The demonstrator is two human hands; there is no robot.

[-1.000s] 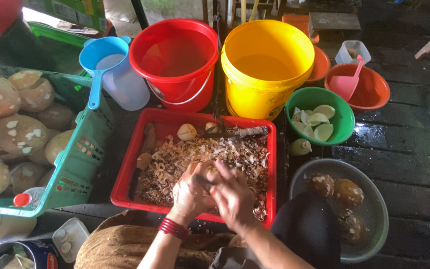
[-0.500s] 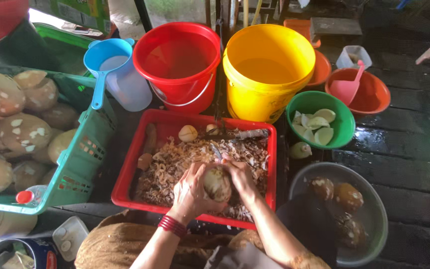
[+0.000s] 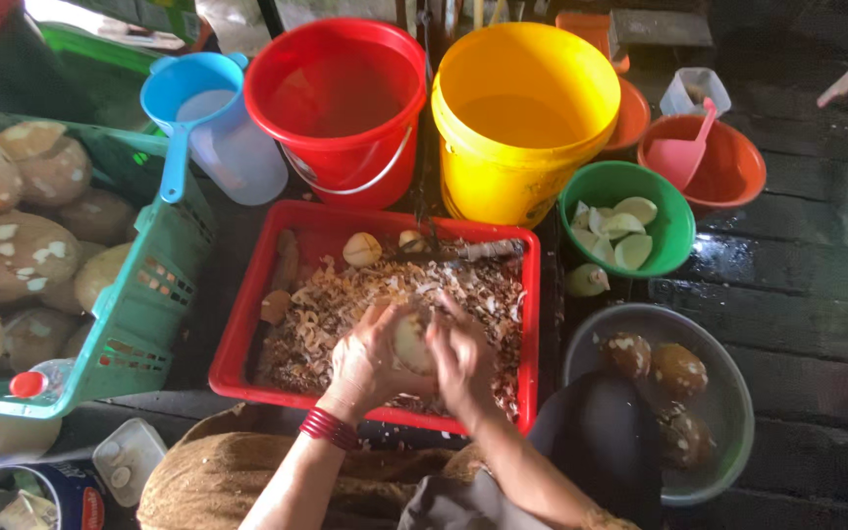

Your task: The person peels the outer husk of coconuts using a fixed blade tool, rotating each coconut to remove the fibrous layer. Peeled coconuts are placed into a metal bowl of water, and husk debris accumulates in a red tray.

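Both of my hands hold one pale round fruit [image 3: 411,342] over a red tray [image 3: 247,324] full of brown and white peelings. My left hand [image 3: 370,355], with red bangles at the wrist, cups the fruit from the left. My right hand [image 3: 463,358] presses on its right side. Two more peeled pale pieces [image 3: 362,249] lie at the tray's far edge. Whether a blade is in either hand is hidden.
Behind the tray stand a red bucket [image 3: 341,108], a yellow bucket [image 3: 522,118] and a blue scoop jug [image 3: 210,128]. A green bowl [image 3: 630,221] holds white pieces. A grey basin [image 3: 728,412] holds brown fruits. A green crate [image 3: 139,304] of unpeeled fruits sits at left.
My hands have turned the fruit between them, so its pale face shows more. They stay over the near middle of the tray.
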